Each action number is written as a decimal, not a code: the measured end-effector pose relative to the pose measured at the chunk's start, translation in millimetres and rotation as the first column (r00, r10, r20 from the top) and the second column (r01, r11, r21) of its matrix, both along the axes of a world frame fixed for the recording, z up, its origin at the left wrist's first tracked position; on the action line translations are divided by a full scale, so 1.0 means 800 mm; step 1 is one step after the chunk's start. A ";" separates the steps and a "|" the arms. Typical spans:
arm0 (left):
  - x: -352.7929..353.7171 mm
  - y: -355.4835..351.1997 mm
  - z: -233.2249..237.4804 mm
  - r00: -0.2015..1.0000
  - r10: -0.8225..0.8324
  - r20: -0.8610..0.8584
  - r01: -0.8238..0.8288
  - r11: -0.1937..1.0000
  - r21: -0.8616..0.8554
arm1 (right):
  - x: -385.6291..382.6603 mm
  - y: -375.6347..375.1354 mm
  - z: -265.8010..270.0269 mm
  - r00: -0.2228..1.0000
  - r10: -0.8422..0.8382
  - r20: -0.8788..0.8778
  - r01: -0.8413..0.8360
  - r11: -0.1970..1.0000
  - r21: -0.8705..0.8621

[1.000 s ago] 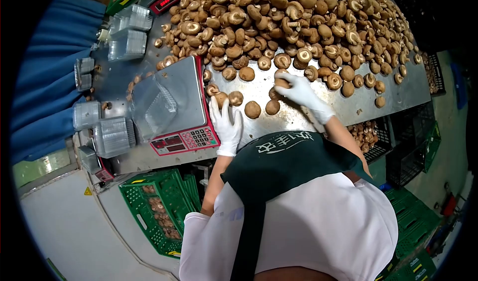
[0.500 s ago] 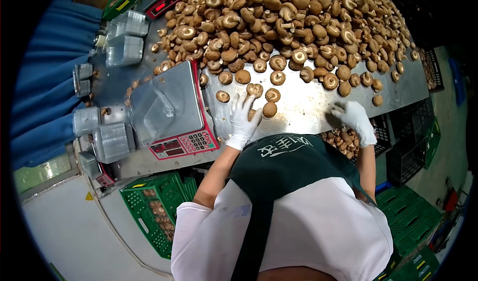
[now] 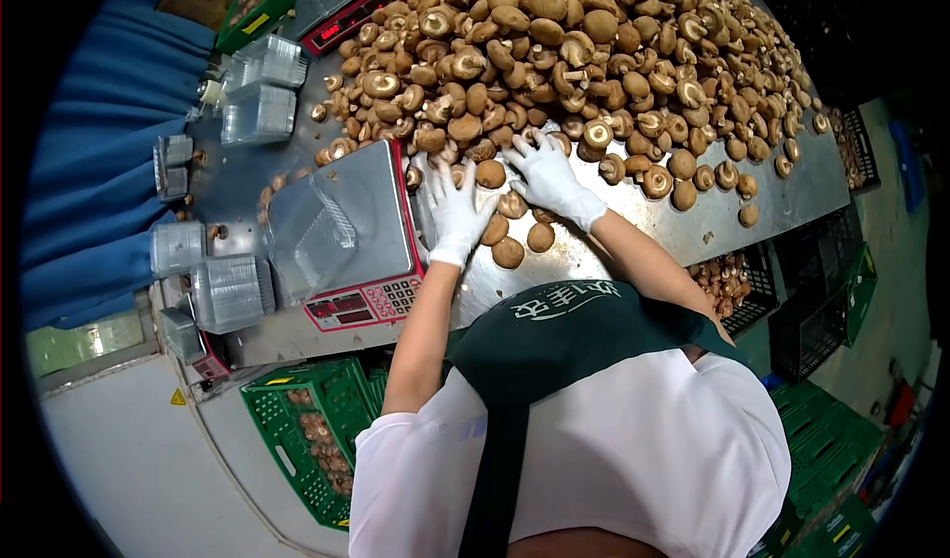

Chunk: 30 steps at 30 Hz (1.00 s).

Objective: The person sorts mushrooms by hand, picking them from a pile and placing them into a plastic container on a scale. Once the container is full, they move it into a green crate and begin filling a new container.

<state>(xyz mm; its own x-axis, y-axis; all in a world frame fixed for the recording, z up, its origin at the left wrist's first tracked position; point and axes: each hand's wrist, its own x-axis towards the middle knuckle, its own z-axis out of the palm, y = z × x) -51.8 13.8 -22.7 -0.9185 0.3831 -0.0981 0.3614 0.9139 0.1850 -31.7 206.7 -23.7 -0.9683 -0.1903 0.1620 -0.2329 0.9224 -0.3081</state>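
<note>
My left hand, in a white glove, lies with fingers spread at the front edge of the shiitake pile, its fingertips touching mushrooms there. My right hand, gloved too, reaches in from the right with fingers stretched out over mushrooms at the same edge. Between the two hands sits a brown shiitake mushroom. Nearer to me, several loose mushrooms, one a round-capped shiitake, rest on the metal table. What lies under my palms is hidden.
Left of my hands stands a red-framed scale with a clear plastic tray on it. Stacked clear trays line the left side. A second scale is at the back. Green crates and a black crate stand below the table.
My right hand has swung left from the table's right side to the pile's front edge. My left hand has moved slightly forward and left. Several loose mushrooms have shifted nearer to me.
</note>
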 end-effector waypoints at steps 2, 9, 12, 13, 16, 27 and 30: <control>0.025 -0.013 -0.004 0.990 -0.128 -0.065 0.127 0.992 -0.020 | 0.022 0.004 0.003 0.998 0.064 -0.024 -0.064 0.998 -0.010; 0.071 -0.027 0.015 0.932 -0.343 -0.115 0.361 0.899 0.248 | 0.087 0.019 0.010 0.995 0.103 0.014 -0.095 0.953 -0.287; 0.053 -0.028 0.024 0.954 -0.185 -0.238 0.295 0.729 0.618 | 0.083 0.032 0.017 0.999 -0.034 -0.001 0.030 0.908 -0.419; 0.043 -0.030 0.020 0.963 -0.089 -0.254 0.235 0.742 0.629 | 0.073 0.038 0.011 0.989 -0.092 -0.115 0.028 0.885 -0.465; -0.002 -0.021 0.022 0.969 0.081 -0.233 0.050 0.860 0.508 | 0.039 0.051 0.017 0.975 -0.216 -0.053 0.192 0.938 -0.288; 0.053 -0.041 -0.016 0.998 -0.034 0.059 0.014 0.951 0.309 | 0.054 0.018 -0.006 0.980 -0.170 0.106 0.193 0.944 -0.267; 0.068 -0.057 -0.023 0.999 0.049 0.015 -0.049 0.833 0.551 | 0.057 0.019 0.005 0.979 -0.188 0.076 0.202 0.918 -0.342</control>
<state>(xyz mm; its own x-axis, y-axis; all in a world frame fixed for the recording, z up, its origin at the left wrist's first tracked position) 2.4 -31.7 -41.2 -0.9375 0.3280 0.1158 0.3188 0.6769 0.6634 13.6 221.8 -19.5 -0.9876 0.0639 0.1435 -0.0397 0.7822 -0.6218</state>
